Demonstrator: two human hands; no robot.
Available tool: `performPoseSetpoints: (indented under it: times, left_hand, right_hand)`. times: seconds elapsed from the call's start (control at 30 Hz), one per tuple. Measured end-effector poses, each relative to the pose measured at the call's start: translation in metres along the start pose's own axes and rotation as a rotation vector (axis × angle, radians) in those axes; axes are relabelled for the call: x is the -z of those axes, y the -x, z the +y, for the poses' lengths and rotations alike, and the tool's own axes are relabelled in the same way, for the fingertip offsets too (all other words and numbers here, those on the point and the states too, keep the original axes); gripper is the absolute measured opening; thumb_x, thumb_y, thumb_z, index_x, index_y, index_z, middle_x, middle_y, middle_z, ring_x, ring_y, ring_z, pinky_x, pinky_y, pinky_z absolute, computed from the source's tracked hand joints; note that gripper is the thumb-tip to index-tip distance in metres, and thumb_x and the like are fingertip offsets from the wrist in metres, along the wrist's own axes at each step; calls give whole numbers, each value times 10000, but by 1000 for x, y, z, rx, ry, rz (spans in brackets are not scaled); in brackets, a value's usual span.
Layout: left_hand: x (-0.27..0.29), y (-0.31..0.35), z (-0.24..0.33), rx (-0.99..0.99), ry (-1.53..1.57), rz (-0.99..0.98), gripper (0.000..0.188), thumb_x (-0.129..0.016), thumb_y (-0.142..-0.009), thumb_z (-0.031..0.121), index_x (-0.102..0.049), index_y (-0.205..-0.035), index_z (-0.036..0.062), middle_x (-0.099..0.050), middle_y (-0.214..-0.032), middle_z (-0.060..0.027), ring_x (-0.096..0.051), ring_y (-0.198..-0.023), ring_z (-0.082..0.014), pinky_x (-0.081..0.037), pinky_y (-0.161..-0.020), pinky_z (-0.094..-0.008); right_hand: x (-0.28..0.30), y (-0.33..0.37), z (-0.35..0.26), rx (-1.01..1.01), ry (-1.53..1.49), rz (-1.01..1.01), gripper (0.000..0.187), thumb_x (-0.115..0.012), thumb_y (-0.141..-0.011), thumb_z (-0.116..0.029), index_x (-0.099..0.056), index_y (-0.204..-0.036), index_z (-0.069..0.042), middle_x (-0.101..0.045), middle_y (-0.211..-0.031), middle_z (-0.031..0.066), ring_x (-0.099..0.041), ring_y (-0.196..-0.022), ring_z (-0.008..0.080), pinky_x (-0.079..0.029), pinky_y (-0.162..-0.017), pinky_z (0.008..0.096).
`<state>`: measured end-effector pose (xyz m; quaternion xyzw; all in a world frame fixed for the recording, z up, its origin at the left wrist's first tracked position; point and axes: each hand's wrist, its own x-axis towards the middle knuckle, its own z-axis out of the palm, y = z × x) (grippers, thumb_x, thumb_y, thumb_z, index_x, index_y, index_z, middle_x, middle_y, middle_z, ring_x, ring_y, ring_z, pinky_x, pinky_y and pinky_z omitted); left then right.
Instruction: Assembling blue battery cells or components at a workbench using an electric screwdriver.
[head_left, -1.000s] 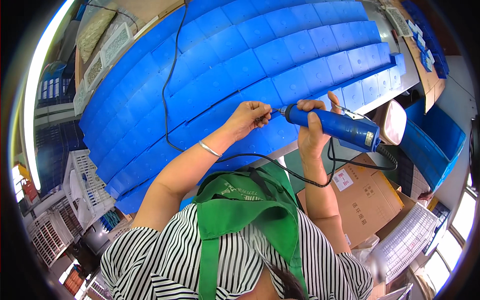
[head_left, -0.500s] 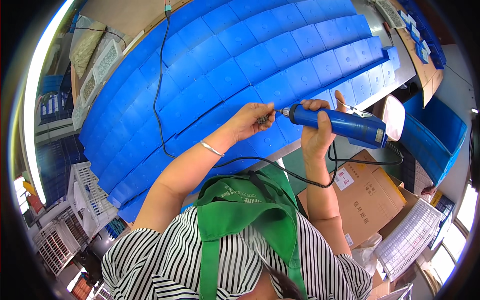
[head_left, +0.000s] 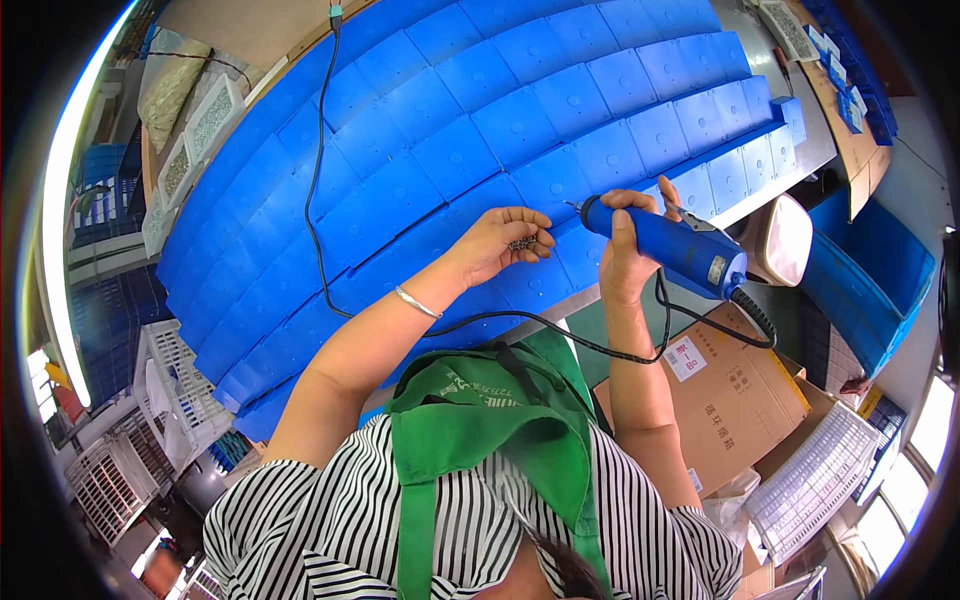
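With screws cupped in my left hand and my right hand fingers gripping the electric screwdriver, I judge most blue panels remain undone.

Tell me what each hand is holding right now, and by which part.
Right hand wraps the barrel of the blue electric screwdriver, near its tip. Left hand cups a few small dark screws in its curled fingers.

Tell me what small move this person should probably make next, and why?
Probably bring one screw from the left hand to the tip of the blue electric screwdriver. That hand cups a few small screws, the right hand grips the driver, and its tip looks bare, near the blue panels.
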<state>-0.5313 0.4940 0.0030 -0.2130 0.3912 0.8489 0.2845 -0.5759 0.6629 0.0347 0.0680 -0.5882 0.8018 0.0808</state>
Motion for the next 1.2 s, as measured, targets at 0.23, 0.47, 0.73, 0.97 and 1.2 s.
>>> performPoseSetpoints:
  times: [0.23,0.47,0.73,0.97,1.2]
  left_hand:
    - [-4,0,4,-5,65,23,124,-487,-900,76,-551,-973,-2,-627,-861,-104,-628,-754,-184,-518,-644,-241]
    - [-6,-10,3,-82,-27,95,114,-590,-856,120,-581,-882,10,-607,-778,-64,-592,-678,-131,-486,-581,-214]
    - [-42,-32,9,-89,-105,102,203,-582,-877,230,-591,-807,40,-593,-708,-22,-551,-606,-82,-421,-516,-199]
    - [-62,-49,15,12,-196,45,241,-563,-888,273,-586,-784,58,-582,-686,-15,-542,-584,-80,-402,-484,-202]
    - [-65,-62,11,58,-154,-47,255,-563,-886,296,-583,-771,69,-574,-660,-4,-530,-559,-89,-376,-455,-202]
  right_hand:
    - [7,2,13,106,234,-136,387,-557,-761,-4,-416,-1122,-13,-545,-901,65,-535,-889,154,-404,-874,324]
    - [7,-16,2,-75,234,-176,491,-538,-742,13,-331,-1187,-18,-550,-857,103,-545,-855,217,-408,-875,395]
    - [21,-31,-41,-106,-374,-22,587,-530,-721,54,-287,-1250,-24,-548,-840,110,-550,-821,218,-445,-838,394]
    - [46,-44,-49,-99,-362,-38,600,-581,-729,4,-290,-1253,-30,-551,-822,110,-551,-818,225,-439,-834,391]
    - [62,-55,-45,-167,-423,-57,602,-606,-759,-77,-295,-1274,-65,-544,-862,123,-545,-848,229,-431,-853,402]
